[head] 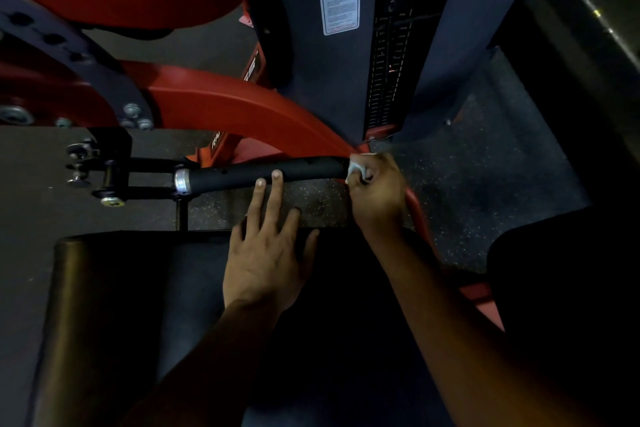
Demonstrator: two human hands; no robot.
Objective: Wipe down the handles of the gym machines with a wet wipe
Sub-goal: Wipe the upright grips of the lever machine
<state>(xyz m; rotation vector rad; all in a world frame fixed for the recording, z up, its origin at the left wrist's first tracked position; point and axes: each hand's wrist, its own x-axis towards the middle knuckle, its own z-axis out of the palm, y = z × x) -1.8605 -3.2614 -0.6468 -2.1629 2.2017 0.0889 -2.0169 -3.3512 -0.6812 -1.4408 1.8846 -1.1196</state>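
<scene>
Right hand is curled closed around a bunched white wet wipe at the right end of the black foam handle. Left hand is open, empty, two fingertips touching the handle mid-length. Judgement: this handle is mid-wipe; whether the stretch leftward to the silver collar is clean cannot be told, other machines unseen.

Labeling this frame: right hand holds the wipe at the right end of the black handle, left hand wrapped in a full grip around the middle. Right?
Not quite. In the head view the left hand is open, only two fingertips resting on the black handle, no full grip. The rest holds: the right hand clutches the white wipe at the handle's right end.
</scene>
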